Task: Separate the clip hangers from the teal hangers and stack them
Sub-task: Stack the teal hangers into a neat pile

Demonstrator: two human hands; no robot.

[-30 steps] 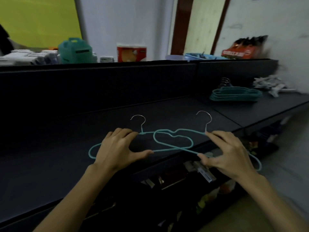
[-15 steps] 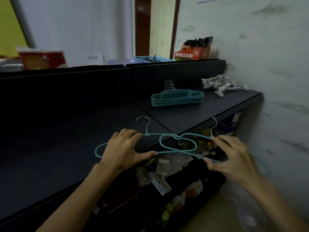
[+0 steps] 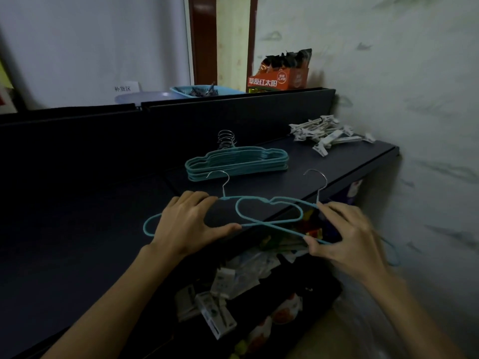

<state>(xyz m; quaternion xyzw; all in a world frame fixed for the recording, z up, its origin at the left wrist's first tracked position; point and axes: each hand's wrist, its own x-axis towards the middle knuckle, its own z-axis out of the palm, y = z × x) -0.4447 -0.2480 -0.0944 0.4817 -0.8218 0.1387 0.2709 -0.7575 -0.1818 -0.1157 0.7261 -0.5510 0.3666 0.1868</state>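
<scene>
My left hand grips one teal hanger by its top bar and bottom wire, above the front of the dark shelf. My right hand pinches a second teal hanger that crosses the first; its right half hangs past the shelf edge. Both silver hooks point away from me. Farther back lies a stack of teal hangers. A pile of white clip hangers sits at the shelf's far right corner by the wall.
A raised black back panel borders the shelf. Behind it stand an orange snack box, a blue basket and a pale bowl. Packaged goods fill the lower shelf. A wall closes off the right.
Both hands have carried the two crossed teal hangers to the right along the shelf, and the view has swung right. The teal stack and clip pile now lie just ahead.
</scene>
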